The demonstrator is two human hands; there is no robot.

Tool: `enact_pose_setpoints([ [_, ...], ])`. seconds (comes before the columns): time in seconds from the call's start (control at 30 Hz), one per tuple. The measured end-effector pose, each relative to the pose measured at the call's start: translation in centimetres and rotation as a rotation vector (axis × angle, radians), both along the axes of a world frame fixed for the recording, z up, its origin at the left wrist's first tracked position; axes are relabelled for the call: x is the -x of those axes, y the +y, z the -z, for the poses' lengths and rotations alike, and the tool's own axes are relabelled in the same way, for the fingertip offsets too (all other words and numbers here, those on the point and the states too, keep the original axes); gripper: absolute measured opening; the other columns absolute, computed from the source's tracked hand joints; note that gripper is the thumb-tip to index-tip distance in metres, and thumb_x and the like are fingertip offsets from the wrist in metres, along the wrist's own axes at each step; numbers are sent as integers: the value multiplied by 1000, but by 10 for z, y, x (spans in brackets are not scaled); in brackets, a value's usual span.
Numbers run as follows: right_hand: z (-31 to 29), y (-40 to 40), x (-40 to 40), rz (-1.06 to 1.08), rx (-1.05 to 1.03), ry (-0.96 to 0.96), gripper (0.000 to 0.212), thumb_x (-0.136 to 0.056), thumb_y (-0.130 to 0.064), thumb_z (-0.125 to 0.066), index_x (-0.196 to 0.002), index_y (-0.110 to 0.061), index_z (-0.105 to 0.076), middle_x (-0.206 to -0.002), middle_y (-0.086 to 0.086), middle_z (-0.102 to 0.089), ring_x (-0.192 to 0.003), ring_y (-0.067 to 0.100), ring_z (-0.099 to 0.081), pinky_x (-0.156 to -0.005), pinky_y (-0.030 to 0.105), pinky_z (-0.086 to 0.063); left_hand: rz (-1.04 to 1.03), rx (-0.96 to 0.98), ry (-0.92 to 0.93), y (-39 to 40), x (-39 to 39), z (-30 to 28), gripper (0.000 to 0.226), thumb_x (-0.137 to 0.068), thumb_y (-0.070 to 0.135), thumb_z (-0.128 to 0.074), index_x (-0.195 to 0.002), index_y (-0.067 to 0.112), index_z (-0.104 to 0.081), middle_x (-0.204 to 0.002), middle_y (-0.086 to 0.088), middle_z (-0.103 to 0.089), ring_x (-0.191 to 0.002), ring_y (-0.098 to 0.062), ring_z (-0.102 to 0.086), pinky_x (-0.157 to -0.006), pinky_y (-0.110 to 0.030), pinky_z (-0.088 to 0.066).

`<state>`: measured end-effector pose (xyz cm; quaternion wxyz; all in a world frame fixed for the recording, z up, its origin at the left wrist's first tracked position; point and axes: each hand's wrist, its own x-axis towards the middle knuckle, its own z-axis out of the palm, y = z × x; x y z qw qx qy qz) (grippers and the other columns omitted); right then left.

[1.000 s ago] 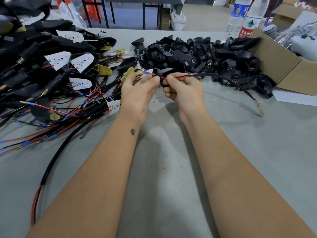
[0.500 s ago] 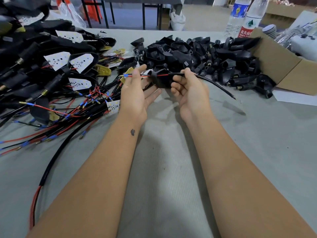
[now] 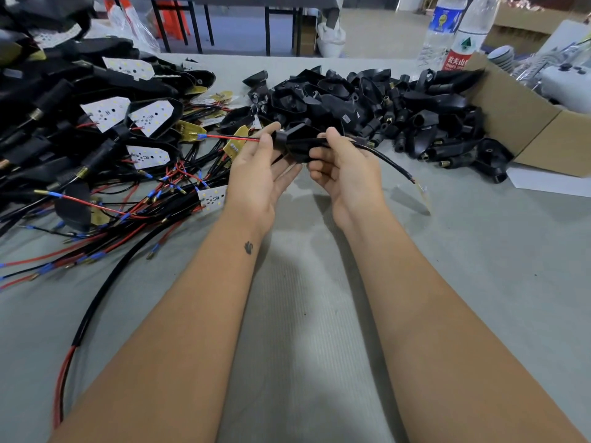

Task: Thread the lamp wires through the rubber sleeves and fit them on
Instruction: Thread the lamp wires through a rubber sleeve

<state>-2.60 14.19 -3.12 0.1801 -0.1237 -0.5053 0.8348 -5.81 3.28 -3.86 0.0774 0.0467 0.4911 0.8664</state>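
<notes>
black rubber sleeve (image 3: 295, 145), red wire (image 3: 230, 138), grey table (image 3: 479, 266)

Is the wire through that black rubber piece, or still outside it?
Through. The red wire exits the sleeve by the left hand; black cable leaves past the right hand.

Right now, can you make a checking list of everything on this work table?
Surface: grey table, bare in front of the person.
Job's things: black rubber sleeve held up between both hands; red wire sticking out its left side, black cable out its right.
Clutter: sleeve pile; lamp boards at left; cardboard box; two bottles.
Hands: left hand and right hand both gripping the sleeve.
Cables: tangled red and black wires at left.
Surroundings: table legs behind.
</notes>
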Motion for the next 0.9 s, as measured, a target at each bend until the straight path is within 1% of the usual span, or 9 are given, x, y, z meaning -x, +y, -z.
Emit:
enact_pose_setpoints([
  [0.1, -1, 1, 1, 22, 103, 6, 15, -99, -15, -54, -90, -4, -60, -66, 6, -66, -51, 12, -57, -51, 21, -50, 6, -10, -24, 0, 1, -1, 25, -106, 26, -39, -114, 20, -62, -115, -9, -70, -98, -17, -71, -82, -26, -58],
  [0.2, 0, 2, 1, 35, 56, 5, 15, -97, -14, -57, -87, -3, -60, -64, 7, -65, -50, 12, -57, -50, 21, -50, 49, -43, -54, -1, 2, -2, 22, -105, 24, -43, -114, 15, -62, -108, -7, -72, -95, -15, -71, -84, -26, -57],
  [0.33, 0, 4, 0, 33, 82, 12, 15, -96, -15, -60, -87, -3, -60, -63, 7, -65, -49, 13, -57, -48, 21, -49, 77, -27, -63, -2, 3, -2, 31, -105, 25, -43, -124, 6, -59, -109, -9, -73, -98, -17, -71, -86, -26, -57],
  [0.5, 1, 8, -1, 6, 195, 40, 18, -96, -17, -59, -98, 0, -60, -65, 7, -68, -51, 12, -60, -51, 21, -52, 102, 23, -22, 2, -1, -1, 22, -104, 24, -46, -102, 11, -64, -84, 1, -76, -85, -10, -73, -79, -24, -58],
  [0.57, 1, 7, 1, -12, 131, 27, 15, -95, -16, -60, -91, -1, -62, -62, 6, -66, -50, 11, -59, -50, 20, -50, 105, 13, -22, 2, -2, -2, 21, -104, 22, -46, -102, 11, -64, -86, -1, -76, -83, -11, -73, -78, -25, -59],
  [0.67, 2, 3, 1, -32, -65, 2, 19, -93, -13, -63, -76, -7, -64, -59, 5, -62, -50, 12, -56, -49, 21, -48, 102, 12, -8, 1, -2, -2, 21, -104, 22, -45, -107, 14, -64, -97, -4, -74, -88, -14, -73, -75, -24, -58],
  [0.73, 3, 1, 1, -46, -120, 6, 19, -93, -13, -64, -75, -7, -65, -60, 4, -62, -52, 13, -56, -51, 21, -48, 74, 33, 32, 1, -2, -1, 21, -105, 24, -43, -107, 18, -63, -104, -4, -72, -92, -17, -72, -75, -25, -57],
  [0.8, 3, 0, 1, -40, -43, 15, 16, -94, -14, -62, -80, -7, -64, -61, 4, -63, -53, 13, -57, -53, 22, -50, 12, 21, 70, 1, -1, -1, 22, -105, 25, -41, -103, 19, -62, -104, -5, -71, -91, -19, -73, -77, -28, -58],
  [0.9, 0, 4, 2, 6, 265, 47, 15, -98, -16, -55, -87, -6, -60, -63, 4, -65, -53, 12, -60, -55, 21, -53, -76, -43, 66, -3, 3, -1, 23, -106, 25, -38, -104, 17, -59, -109, -8, -70, -94, -23, -72, -79, -33, -58],
])
